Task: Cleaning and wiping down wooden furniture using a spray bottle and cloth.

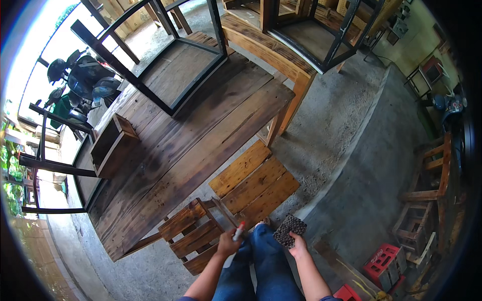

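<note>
My left hand (pixel 228 243) is closed around a slim white tube or marker with a red tip (pixel 239 230), which points up and away from me. A dark, knobbly woven pouch or pad (pixel 290 228) is in my right hand (pixel 298 245), with the thumb on its near edge. Both hands are apart, above my legs in blue jeans (pixel 263 259). Just left of my left hand is a slatted wooden chair (pixel 196 225). Beyond my hands lies a low wooden bench or seat of three planks (pixel 256 180).
A large plank table (pixel 196 150) carries black-framed chairs or stands (pixel 180 75) and a wooden box (pixel 116 146). A wooden bench (pixel 271 49) is behind it. Motorcycles (pixel 90 79) stand at the far left. Red crates (pixel 384 263) and wooden frames (pixel 414 222) are at right.
</note>
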A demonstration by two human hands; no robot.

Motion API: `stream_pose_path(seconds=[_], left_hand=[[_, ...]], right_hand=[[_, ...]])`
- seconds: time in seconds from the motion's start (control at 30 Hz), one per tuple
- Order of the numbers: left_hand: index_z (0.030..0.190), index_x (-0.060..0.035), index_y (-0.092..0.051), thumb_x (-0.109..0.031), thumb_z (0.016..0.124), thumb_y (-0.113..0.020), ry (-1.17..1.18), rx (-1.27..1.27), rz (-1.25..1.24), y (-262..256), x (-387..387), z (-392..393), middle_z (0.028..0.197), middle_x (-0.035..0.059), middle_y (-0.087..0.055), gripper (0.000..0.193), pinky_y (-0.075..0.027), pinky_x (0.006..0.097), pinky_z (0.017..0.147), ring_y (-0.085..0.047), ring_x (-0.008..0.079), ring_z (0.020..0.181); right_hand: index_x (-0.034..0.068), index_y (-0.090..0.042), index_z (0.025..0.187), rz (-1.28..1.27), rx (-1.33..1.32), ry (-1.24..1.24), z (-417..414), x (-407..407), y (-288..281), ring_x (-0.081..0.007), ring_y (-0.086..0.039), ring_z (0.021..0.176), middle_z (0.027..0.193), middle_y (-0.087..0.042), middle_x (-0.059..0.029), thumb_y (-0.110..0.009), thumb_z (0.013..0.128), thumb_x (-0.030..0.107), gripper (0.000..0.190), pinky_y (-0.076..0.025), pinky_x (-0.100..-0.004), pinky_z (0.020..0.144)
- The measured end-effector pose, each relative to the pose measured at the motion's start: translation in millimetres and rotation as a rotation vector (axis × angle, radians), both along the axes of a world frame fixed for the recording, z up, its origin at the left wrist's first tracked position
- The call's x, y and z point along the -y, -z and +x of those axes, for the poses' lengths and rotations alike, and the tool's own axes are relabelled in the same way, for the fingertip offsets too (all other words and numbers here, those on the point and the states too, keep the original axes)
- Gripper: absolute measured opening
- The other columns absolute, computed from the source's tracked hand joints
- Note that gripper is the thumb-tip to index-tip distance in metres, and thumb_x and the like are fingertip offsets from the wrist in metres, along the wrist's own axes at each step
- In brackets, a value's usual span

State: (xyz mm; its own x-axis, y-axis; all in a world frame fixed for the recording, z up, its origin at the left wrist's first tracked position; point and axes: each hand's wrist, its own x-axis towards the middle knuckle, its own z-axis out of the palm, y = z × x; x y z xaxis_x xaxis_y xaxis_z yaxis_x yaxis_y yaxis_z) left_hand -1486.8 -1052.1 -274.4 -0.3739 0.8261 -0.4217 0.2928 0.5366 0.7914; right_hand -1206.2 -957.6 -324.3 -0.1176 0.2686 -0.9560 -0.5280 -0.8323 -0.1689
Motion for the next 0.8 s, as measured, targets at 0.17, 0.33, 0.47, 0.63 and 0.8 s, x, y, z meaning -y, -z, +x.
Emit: stream_pose_path(seconds=[0.17,0.33,0.47,0.63,0.8], left_hand=[[0.095,-0.0031,-0.065,-0.018,0.076,-0.061,0.101,0.062,0.009,12.6,-1.0,13.9,0.083,0.0244,-0.064,0.024,-0.049,0.0467,0.071,-0.062,0.0436,0.083],[0.095,-0.0016,-0.063,-0.017,0.073,-0.060,-0.015,0.123,-0.019,-5.2,-3.3,-14.4,0.084,0.0246,-0.064,0.026,-0.049,0.0439,0.074,-0.064,0.0408,0.085],[0.093,-0.0002,-0.063,-0.015,0.071,-0.061,-0.148,0.274,0.002,-6.9,13.6,-43.6,0.077,0.0168,-0.064,0.027,-0.048,0.0362,0.069,-0.064,0.0261,0.075],[0.095,0.0006,-0.063,-0.007,0.071,-0.061,-0.156,0.369,0.047,0.8,28.6,-61.9,0.071,0.0089,-0.060,0.025,-0.046,0.0301,0.059,-0.059,0.0151,0.062],[0.103,0.0013,-0.062,-0.005,0.075,-0.059,-0.248,0.466,0.010,17.7,53.1,-72.2,0.078,0.0047,-0.061,0.029,-0.047,0.0262,0.056,-0.058,0.0113,0.063]], right_hand=[[0.004,-0.056,0.120,0.089,0.055,0.038,-4.3,14.1,11.1,-0.0303,-0.062,0.103,0.117,-0.062,-0.0130,-0.059,0.088,0.005,0.032,-0.051,-0.0467,0.092],[-0.004,-0.053,0.126,0.309,0.518,-0.035,-46.6,-34.0,-11.4,-0.0241,-0.058,0.110,0.127,-0.058,-0.0123,-0.064,0.090,0.022,0.046,-0.046,-0.0355,0.091],[-0.003,-0.040,0.137,1.048,1.061,-0.696,-64.3,-106.5,13.0,-0.0322,-0.048,0.124,0.139,-0.047,-0.0188,-0.053,0.096,0.015,0.047,-0.041,-0.0358,0.098],[0.008,-0.041,0.141,1.429,1.416,-1.274,-121.0,-117.6,85.8,-0.0387,-0.030,0.137,0.147,-0.036,-0.0175,-0.052,0.093,0.018,0.051,-0.024,-0.0495,0.110],[0.020,-0.045,0.140,1.808,0.797,-1.745,-185.4,8.0,84.0,-0.0284,-0.028,0.141,0.151,-0.035,-0.0065,-0.054,0.089,0.027,0.053,-0.020,-0.0496,0.113]])
